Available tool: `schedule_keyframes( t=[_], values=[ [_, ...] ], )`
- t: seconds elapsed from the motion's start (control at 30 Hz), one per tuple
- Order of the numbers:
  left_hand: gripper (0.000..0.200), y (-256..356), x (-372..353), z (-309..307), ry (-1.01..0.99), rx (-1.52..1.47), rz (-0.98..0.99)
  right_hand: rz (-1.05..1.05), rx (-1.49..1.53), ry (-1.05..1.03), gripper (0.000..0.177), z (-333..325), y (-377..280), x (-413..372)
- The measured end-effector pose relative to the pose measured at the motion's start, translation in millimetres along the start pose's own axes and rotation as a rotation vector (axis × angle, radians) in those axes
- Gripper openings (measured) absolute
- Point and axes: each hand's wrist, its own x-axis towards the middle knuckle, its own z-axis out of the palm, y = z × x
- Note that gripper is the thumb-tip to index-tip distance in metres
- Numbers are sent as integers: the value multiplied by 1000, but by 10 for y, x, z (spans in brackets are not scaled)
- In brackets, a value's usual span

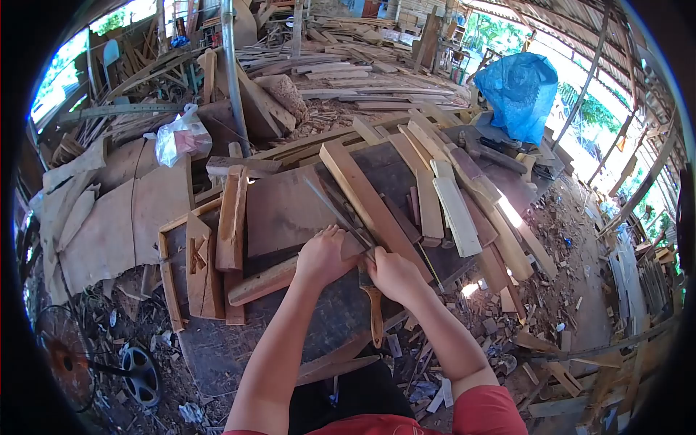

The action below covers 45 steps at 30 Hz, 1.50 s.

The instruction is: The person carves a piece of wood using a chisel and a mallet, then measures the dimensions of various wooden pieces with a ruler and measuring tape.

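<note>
My right hand is closed around the near end of a long, thin grey metal file, which slants away to the upper left. My left hand grips a wooden block that lies across the dark workbench, its fingers close beside the file. Below my right hand, a tool with a wooden handle lies with the handle toward me; its upper part is partly hidden by the hand. A thick reddish beam runs diagonally past both hands.
Two hollowed wooden plane bodies rest on the left. Several planks lie to the right. A plastic bag and blue tarp are farther back. A fan stands lower left; scraps litter the ground.
</note>
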Motion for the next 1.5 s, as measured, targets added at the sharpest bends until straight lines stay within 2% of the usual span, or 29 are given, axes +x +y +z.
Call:
schedule_keyframes(
  t=[0.2,0.27,0.3,0.37,0.5,0.57,0.9,1.0,1.23,1.3,1.37,1.5],
  values=[
    [57,-1,2,-5,-21,21,-40,76,30,65,29,95,82,-43],
    [55,6,1,-19,-26,34,-25,88,94,191,30,71,160,-94],
    [55,26,6,-42,-23,33,-27,85,92,191,30,35,161,-106],
    [54,71,18,-105,-107,-6,-76,135,93,146,30,-53,139,-137],
    [53,31,15,-53,-93,-8,-74,66,127,136,30,36,93,-72],
    [54,30,12,-48,-59,-4,-52,117,112,31,32,23,30,-25],
    [49,49,7,-50,-33,23,-65,126,109,-29,31,-41,12,-61],
    [50,64,9,-72,-54,24,-82,98,63,-28,28,-81,87,-251],
    [56,85,27,-124,-98,-23,-106,193,-20,-110,25,-154,267,-1189],
    [56,69,22,-103,-121,-26,-129,187,-46,-109,25,-189,276,-1220],
    [52,31,14,-46,-36,10,-54,186,-69,-109,25,-195,256,-1196],
    [53,44,-2,-52,-40,28,-29,159,25,-72,26,-207,93,-729]
  ],
)
